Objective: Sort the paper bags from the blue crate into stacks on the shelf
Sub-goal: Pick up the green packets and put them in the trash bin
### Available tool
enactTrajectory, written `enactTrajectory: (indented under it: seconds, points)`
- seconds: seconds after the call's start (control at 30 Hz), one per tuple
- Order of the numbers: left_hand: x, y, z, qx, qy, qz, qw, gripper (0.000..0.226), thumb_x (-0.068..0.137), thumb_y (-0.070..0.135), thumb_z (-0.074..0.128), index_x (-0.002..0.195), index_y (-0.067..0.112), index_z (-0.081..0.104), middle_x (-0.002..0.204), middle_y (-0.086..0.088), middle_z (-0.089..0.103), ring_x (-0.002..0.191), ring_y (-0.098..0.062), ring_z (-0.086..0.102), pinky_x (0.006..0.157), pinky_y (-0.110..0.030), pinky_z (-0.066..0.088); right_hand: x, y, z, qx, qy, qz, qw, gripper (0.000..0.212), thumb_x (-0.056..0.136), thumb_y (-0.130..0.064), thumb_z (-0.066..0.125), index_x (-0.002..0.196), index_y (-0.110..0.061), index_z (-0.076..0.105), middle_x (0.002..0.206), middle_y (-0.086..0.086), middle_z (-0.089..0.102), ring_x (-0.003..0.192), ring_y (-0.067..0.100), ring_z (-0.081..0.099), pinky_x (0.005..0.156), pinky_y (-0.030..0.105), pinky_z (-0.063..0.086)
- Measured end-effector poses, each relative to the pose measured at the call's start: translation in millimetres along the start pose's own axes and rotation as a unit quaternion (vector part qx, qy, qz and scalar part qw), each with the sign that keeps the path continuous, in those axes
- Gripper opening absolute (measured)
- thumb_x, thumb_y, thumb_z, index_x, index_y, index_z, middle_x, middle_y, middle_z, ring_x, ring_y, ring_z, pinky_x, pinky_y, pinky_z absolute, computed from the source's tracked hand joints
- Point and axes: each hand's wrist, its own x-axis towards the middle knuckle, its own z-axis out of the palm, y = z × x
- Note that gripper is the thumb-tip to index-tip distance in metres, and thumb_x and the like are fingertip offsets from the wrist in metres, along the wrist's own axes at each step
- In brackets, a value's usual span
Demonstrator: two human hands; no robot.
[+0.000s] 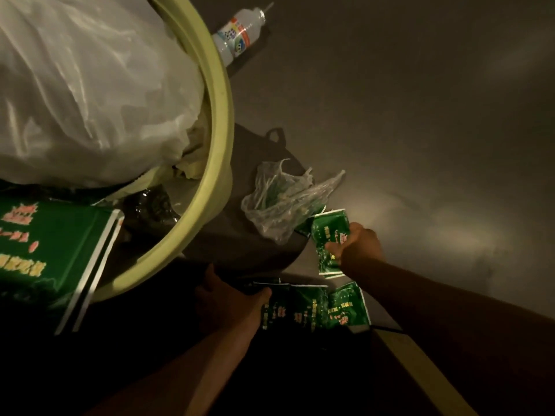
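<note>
My right hand (354, 246) grips a small stack of green printed paper bags (329, 235) low on the grey surface at centre right. Below it, several more green bags (318, 310) lie spread flat. My left hand (231, 301) rests on their left edge, thumb laid over the top of the nearest bag. A larger green printed bag (45, 253) lies at the far left beside the basin. No blue crate is in view. The scene is dim.
A big pale green basin (223, 163) holding a white plastic sack (90, 85) fills the upper left. A crumpled clear plastic bag (282, 196) lies just above the held bags. A plastic bottle (240, 34) lies at the top. A pale wooden edge (420, 370) runs lower right.
</note>
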Motion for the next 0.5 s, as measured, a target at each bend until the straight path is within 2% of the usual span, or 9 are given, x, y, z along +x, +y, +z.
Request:
enactTrajectory:
  seconds: [0.1, 0.17, 0.23, 0.33, 0.4, 0.43, 0.5]
  points:
    - [4, -10, 2, -0.052, -0.019, -0.008, 0.998, 0.094, 0.064, 0.037, 0.094, 0.141, 0.029, 0.041, 0.135, -0.007, 0.061, 0.121, -0.036, 0.061, 0.102, -0.052, 0.051, -5, 11, -8, -0.025, -0.027, -0.060, 0.998, 0.029, 0.091, -0.031, 0.071, 0.116, -0.017, 0.064, 0.105, 0.009, 0.065, 0.089, 0.028, 0.068, 0.083, 0.048, 0.062]
    - [1, -13, -1, -0.064, -0.043, 0.009, 0.997, 0.056, 0.079, 0.028, 0.086, 0.126, 0.018, 0.059, 0.121, -0.011, 0.069, 0.111, -0.035, 0.066, 0.096, -0.042, 0.053, -10, 18, -16, -0.028, -0.059, -0.102, 0.993, 0.022, 0.090, -0.035, 0.065, 0.105, -0.019, 0.063, 0.096, 0.009, 0.066, 0.086, 0.030, 0.068, 0.082, 0.050, 0.061]
    - [-1, -17, -9, -0.093, -0.072, 0.041, 0.992, 0.023, 0.087, 0.023, 0.080, 0.106, 0.015, 0.069, 0.106, -0.009, 0.072, 0.101, -0.029, 0.067, 0.086, -0.034, 0.049, -20, 24, -26, -0.022, -0.078, -0.106, 0.991, 0.021, 0.088, -0.040, 0.058, 0.097, -0.021, 0.061, 0.096, 0.012, 0.066, 0.085, 0.032, 0.067, 0.080, 0.049, 0.060]
    - [-5, -23, -27, -0.177, -0.071, 0.040, 0.981, 0.012, 0.092, 0.028, 0.075, 0.099, 0.022, 0.067, 0.100, -0.003, 0.069, 0.097, -0.025, 0.066, 0.085, -0.034, 0.048, -33, 37, -34, 0.000, -0.104, -0.103, 0.989, 0.028, 0.082, -0.049, 0.055, 0.089, -0.022, 0.060, 0.098, 0.016, 0.065, 0.083, 0.033, 0.068, 0.074, 0.051, 0.061]
    - [-11, -28, -37, -0.241, -0.047, 0.019, 0.969, 0.015, 0.095, 0.032, 0.072, 0.103, 0.020, 0.070, 0.101, -0.004, 0.071, 0.095, -0.023, 0.067, 0.085, -0.034, 0.049, -45, 45, -39, 0.049, -0.118, -0.086, 0.988, 0.012, 0.091, -0.032, 0.063, 0.083, -0.023, 0.064, 0.098, 0.021, 0.064, 0.077, 0.033, 0.069, 0.065, 0.044, 0.062]
    - [-16, -31, -43, -0.273, -0.028, 0.009, 0.962, 0.018, 0.095, 0.033, 0.071, 0.105, 0.018, 0.072, 0.100, -0.004, 0.073, 0.093, -0.022, 0.068, 0.083, -0.033, 0.049, -48, 50, -39, 0.076, -0.118, -0.071, 0.988, 0.013, 0.093, -0.024, 0.065, 0.081, -0.025, 0.066, 0.101, 0.022, 0.064, 0.077, 0.033, 0.069, 0.064, 0.042, 0.061]
    - [-24, -33, -55, -0.349, -0.016, -0.018, 0.937, 0.011, 0.096, 0.027, 0.070, 0.100, 0.018, 0.075, 0.094, -0.004, 0.076, 0.087, -0.020, 0.069, 0.077, -0.030, 0.052, -51, 62, -35, 0.067, -0.102, -0.073, 0.990, 0.013, 0.090, -0.030, 0.065, 0.078, -0.032, 0.070, 0.107, 0.022, 0.064, 0.085, 0.036, 0.070, 0.069, 0.039, 0.060]
